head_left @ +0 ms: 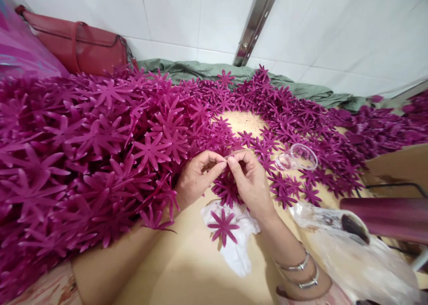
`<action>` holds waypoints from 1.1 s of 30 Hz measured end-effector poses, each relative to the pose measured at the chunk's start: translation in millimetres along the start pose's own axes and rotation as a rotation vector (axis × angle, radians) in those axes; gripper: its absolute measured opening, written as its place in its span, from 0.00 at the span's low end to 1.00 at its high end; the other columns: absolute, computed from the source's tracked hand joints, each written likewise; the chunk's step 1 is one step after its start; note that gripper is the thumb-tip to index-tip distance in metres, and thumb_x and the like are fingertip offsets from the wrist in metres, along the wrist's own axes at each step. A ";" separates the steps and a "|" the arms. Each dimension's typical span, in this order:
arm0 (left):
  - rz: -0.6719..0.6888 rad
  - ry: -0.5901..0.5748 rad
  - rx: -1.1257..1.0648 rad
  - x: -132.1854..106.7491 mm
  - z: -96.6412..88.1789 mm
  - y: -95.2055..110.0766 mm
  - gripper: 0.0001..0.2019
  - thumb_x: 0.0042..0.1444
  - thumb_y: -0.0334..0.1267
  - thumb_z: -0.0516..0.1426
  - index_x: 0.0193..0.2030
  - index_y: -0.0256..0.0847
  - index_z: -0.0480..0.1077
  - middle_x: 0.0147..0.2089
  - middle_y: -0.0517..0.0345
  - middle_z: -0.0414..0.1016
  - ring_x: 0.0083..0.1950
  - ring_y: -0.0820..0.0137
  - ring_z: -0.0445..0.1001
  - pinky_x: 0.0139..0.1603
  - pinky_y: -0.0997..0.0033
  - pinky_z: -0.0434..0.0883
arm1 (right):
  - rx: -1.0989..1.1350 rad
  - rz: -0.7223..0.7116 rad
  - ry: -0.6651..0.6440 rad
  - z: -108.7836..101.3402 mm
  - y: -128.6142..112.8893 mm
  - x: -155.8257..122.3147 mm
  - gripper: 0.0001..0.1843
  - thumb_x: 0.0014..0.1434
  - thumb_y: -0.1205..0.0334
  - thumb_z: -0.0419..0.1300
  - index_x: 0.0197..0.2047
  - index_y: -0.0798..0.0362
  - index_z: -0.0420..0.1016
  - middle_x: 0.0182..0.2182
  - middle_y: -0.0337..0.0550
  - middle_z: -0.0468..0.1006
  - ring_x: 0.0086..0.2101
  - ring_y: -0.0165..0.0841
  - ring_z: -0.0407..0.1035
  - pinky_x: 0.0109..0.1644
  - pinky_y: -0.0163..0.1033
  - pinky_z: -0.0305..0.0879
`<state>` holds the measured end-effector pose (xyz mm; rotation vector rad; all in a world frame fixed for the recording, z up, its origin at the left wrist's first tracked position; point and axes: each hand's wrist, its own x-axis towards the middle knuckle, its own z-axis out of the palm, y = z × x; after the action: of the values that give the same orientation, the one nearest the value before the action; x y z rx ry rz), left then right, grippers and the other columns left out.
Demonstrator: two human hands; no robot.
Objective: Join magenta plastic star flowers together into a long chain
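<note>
My left hand [199, 175] and my right hand [249, 175] meet fingertip to fingertip over the tan work surface. Thumb and forefinger of each are pinched together. What they hold is too small and hidden to make out; a speck of magenta shows at the right fingertips. Just below and between the hands is a cluster of magenta star-shaped flower pieces [227, 191], partly covered by the right hand. Nearer to me, a single magenta flower piece [223, 227] lies on a crumpled white cloth or tissue [239, 256].
Heaped magenta flower pieces [96, 135] fill the left and back. Right of my hands lies a clear plastic cup [303, 157]. A clear plastic bag [364, 269] and a magenta roll-like object [388, 216] are at right. A red handbag [73, 44] stands against the white wall.
</note>
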<state>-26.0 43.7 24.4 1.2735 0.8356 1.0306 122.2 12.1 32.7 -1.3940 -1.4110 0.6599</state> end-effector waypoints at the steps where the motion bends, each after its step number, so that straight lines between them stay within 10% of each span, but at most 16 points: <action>1: -0.004 0.000 0.000 -0.2 0.1 0.8 0.08 0.59 0.40 0.63 0.38 0.38 0.73 0.32 0.62 0.73 0.31 0.76 0.68 0.34 0.77 0.68 | -0.001 0.004 -0.007 -0.2 0.3 0.0 0.11 0.70 0.55 0.58 0.35 0.50 0.70 0.31 0.36 0.69 0.33 0.31 0.64 0.39 0.39 0.62; 9: -0.087 0.089 -0.034 1.6 -3.0 3.9 0.12 0.56 0.46 0.65 0.36 0.38 0.74 0.26 0.64 0.70 0.26 0.77 0.65 0.26 0.78 0.65 | -0.183 -0.299 0.094 -2.1 -6.1 -0.6 0.09 0.67 0.61 0.62 0.50 0.46 0.75 0.54 0.48 0.71 0.59 0.41 0.66 0.66 0.52 0.63; 25: -0.074 0.099 -0.102 4.3 -2.2 2.9 0.10 0.53 0.41 0.68 0.39 0.37 0.82 0.38 0.54 0.85 0.39 0.68 0.81 0.43 0.71 0.79 | -0.470 -0.481 0.172 -4.3 -2.0 1.5 0.04 0.64 0.65 0.64 0.41 0.46 0.80 0.49 0.49 0.81 0.53 0.43 0.73 0.59 0.58 0.68; 33: -0.125 0.145 -0.029 2.3 -1.3 -0.1 0.13 0.52 0.43 0.67 0.41 0.38 0.83 0.34 0.55 0.84 0.28 0.73 0.74 0.22 0.78 0.70 | -0.430 -0.431 0.143 -2.6 -3.9 -2.0 0.05 0.65 0.65 0.64 0.42 0.47 0.80 0.52 0.49 0.82 0.54 0.43 0.73 0.61 0.59 0.68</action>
<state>-26.4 46.3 24.3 1.1173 0.9952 1.0397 122.6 8.8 36.5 -1.3582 -1.7290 -0.0265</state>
